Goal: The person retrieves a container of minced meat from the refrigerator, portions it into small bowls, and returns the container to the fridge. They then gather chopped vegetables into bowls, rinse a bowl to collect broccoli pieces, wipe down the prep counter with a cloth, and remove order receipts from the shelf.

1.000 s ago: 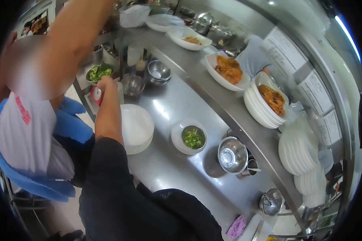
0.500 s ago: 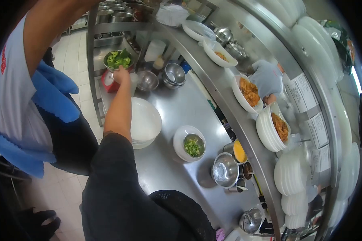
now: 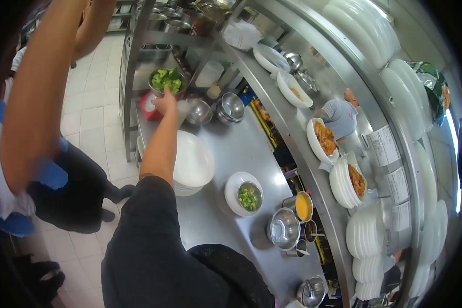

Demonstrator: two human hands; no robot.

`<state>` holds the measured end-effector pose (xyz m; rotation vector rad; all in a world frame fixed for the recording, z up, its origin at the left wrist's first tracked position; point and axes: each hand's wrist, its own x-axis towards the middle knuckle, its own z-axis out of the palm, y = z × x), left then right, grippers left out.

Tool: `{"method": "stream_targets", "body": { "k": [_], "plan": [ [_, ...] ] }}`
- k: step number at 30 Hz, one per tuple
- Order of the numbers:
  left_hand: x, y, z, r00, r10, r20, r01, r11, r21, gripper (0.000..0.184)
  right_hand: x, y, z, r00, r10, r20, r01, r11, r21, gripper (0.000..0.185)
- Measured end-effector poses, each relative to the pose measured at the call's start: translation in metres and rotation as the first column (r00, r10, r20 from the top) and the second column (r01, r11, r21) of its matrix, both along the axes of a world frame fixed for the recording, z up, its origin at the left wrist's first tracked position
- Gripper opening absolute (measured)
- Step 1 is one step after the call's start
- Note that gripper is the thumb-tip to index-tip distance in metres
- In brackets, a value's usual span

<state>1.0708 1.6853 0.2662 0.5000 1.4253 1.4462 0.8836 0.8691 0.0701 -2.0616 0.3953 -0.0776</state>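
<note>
My left hand, in a short black sleeve, reaches to the far end of the steel counter and grips the near rim of a metal bowl. Green broccoli florets fill that bowl. A red scale is just below and left of it; whether the bowl rests on the scale is unclear. Close to my wrist are a pale translucent container and a metal bowl. Under my forearm lies a stack of large white bowls. My right hand is out of view.
Chopped greens fill a small metal bowl on a white plate. Nearby stand an empty steel bowl and a yellow-filled pot. Fried food sits in white dishes on the shelf. Another person's arm crosses the left side.
The view has shifted, so the counter and shelf sit slightly differently. My left hand stays at the broccoli bowl. The other person's arm and body have moved farther left.
</note>
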Motion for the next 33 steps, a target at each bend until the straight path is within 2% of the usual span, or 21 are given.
{"method": "stream_targets", "body": {
  "k": [4, 6, 7, 8, 10, 11, 12, 13, 14, 15, 17, 19, 20, 21, 22, 24, 26, 27, 29, 31, 33],
  "plan": [
    [-0.017, 0.007, 0.018, 0.983, -0.185, -0.008, 0.185, 0.982, -0.043, 0.041, -0.014, 0.013, -0.003, 0.998, 0.007, 0.067, -0.001, 0.996, -0.085, 0.029],
    [-0.019, 0.010, 0.024, 0.995, -0.085, -0.055, 0.092, 0.985, 0.147, 0.030, -0.022, 0.008, -0.014, 0.984, 0.051, 0.169, -0.016, 0.979, -0.201, 0.028],
    [-0.023, 0.013, 0.025, 0.964, -0.055, -0.259, 0.122, 0.960, 0.251, 0.028, -0.025, 0.009, -0.018, 0.970, 0.080, 0.228, -0.019, 0.966, -0.259, 0.028],
    [-0.026, 0.008, 0.024, 0.951, -0.140, -0.276, 0.222, 0.931, 0.291, 0.024, -0.031, 0.011, -0.024, 0.950, 0.102, 0.296, -0.008, 0.953, -0.304, 0.027],
    [-0.043, -0.029, 0.058, 0.900, -0.304, -0.311, 0.409, 0.835, 0.367, 0.025, -0.047, 0.093, 0.102, 0.971, 0.036, 0.235, -0.010, 0.994, -0.110, 0.017],
    [-0.058, -0.076, 0.084, 0.879, -0.466, -0.107, 0.471, 0.805, 0.361, 0.019, -0.047, 0.111, 0.131, 0.998, -0.055, 0.000, 0.055, 0.993, 0.105, 0.019],
    [-0.054, -0.058, 0.054, 0.768, -0.428, -0.477, 0.623, 0.670, 0.403, 0.024, -0.043, 0.092, 0.067, 0.968, 0.005, 0.252, 0.018, 0.996, -0.087, 0.019],
    [-0.057, -0.089, 0.062, 0.785, -0.529, -0.323, 0.619, 0.651, 0.439, 0.026, -0.044, 0.116, 0.112, 0.997, -0.077, 0.014, 0.070, 0.957, 0.283, 0.020],
    [-0.062, -0.121, 0.070, 0.775, -0.613, -0.152, 0.602, 0.644, 0.472, 0.028, -0.045, 0.123, 0.125, 0.996, -0.068, 0.060, 0.054, 0.976, 0.211, 0.020],
    [-0.067, -0.153, 0.079, 0.741, -0.671, 0.019, 0.577, 0.651, 0.493, 0.031, -0.044, 0.130, 0.139, 0.996, -0.089, -0.013, 0.089, 0.949, 0.302, 0.019],
    [-0.084, -0.199, 0.052, 0.573, -0.812, -0.109, 0.727, 0.442, 0.526, 0.028, -0.043, 0.136, 0.137, 0.999, -0.047, 0.027, 0.033, 0.924, 0.381, 0.019],
    [-0.088, -0.234, -0.008, 0.354, -0.902, -0.247, 0.888, 0.241, 0.392, 0.014, -0.040, 0.141, 0.154, 0.999, -0.032, 0.015, 0.024, 0.927, 0.374, 0.019],
    [-0.093, -0.263, -0.038, 0.206, -0.960, -0.190, 0.917, 0.122, 0.380, 0.012, -0.041, 0.143, 0.163, 0.999, 0.043, 0.008, -0.043, 0.932, 0.360, 0.019],
    [-0.104, -0.303, -0.042, 0.031, -0.979, -0.201, 0.991, 0.004, 0.137, 0.014, -0.041, 0.144, 0.166, 0.999, 0.044, -0.008, -0.038, 0.933, 0.359, 0.019],
    [-0.112, -0.341, -0.067, -0.020, -0.973, -0.228, 0.992, -0.048, 0.119, 0.009, -0.043, 0.142, 0.170, 0.997, 0.054, -0.053, -0.024, 0.892, 0.452, 0.022],
    [-0.143, -0.425, -0.041, -0.283, -0.959, 0.026, 0.959, -0.282, 0.036, 0.015, -0.047, 0.135, 0.177, 0.990, 0.097, -0.104, -0.027, 0.847, 0.531, 0.026],
    [-0.148, -0.464, -0.099, -0.543, -0.839, -0.025, 0.835, -0.537, -0.117, 0.016, -0.065, 0.127, 0.176, 0.987, -0.064, -0.147, 0.153, 0.644, 0.749, 0.024],
    [-0.152, -0.487, -0.107, -0.669, -0.740, -0.067, 0.735, -0.647, -0.203, 0.016, -0.074, 0.121, 0.168, 0.987, -0.054, -0.150, 0.149, 0.651, 0.744, 0.024],
    [-0.152, -0.521, -0.139, -0.763, -0.638, -0.109, 0.647, -0.746, -0.157, 0.015, -0.094, 0.100, 0.140, 0.920, -0.313, -0.235, 0.373, 0.518, 0.770, 0.017],
    [-0.157, -0.551, -0.139, -0.839, -0.520, -0.162, 0.539, -0.834, -0.116, 0.015, -0.110, 0.066, 0.111, 0.911, -0.317, -0.262, 0.399, 0.522, 0.754, 0.013],
    [-0.164, -0.577, -0.105, -0.872, -0.474, 0.124, 0.466, -0.881, -0.087, 0.018, -0.116, 0.032, 0.099, 0.901, -0.370, -0.228, 0.413, 0.568, 0.712, 0.012]
  ]
}}
